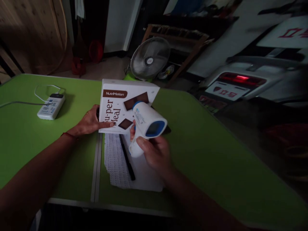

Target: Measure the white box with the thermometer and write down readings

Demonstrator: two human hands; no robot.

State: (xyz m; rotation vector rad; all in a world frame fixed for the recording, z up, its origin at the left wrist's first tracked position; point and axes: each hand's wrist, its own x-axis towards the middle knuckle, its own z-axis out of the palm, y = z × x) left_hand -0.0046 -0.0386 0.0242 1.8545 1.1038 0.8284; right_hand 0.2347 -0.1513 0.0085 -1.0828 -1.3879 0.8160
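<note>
My left hand [89, 122] grips the lower left corner of a white box [113, 110] printed "NutriMotion", its thumb lying across the front. The box is held up over the table with its printed face towards me. In my right hand [155, 150] is a white and blue infrared thermometer [144, 120], held by its handle. Its small screen faces me and its front end covers part of the box; whether they touch I cannot tell. Beneath lie printed paper sheets [116, 160], a white sheet [146, 176] and a black pen [127, 157].
A white power bank [51, 107] with cables lies at the left on the green table [204, 154]. A dark flat object shows partly behind the thermometer. Beyond the table stand a fan [150, 57], a wooden rack and, at the right, a scooter [240, 80].
</note>
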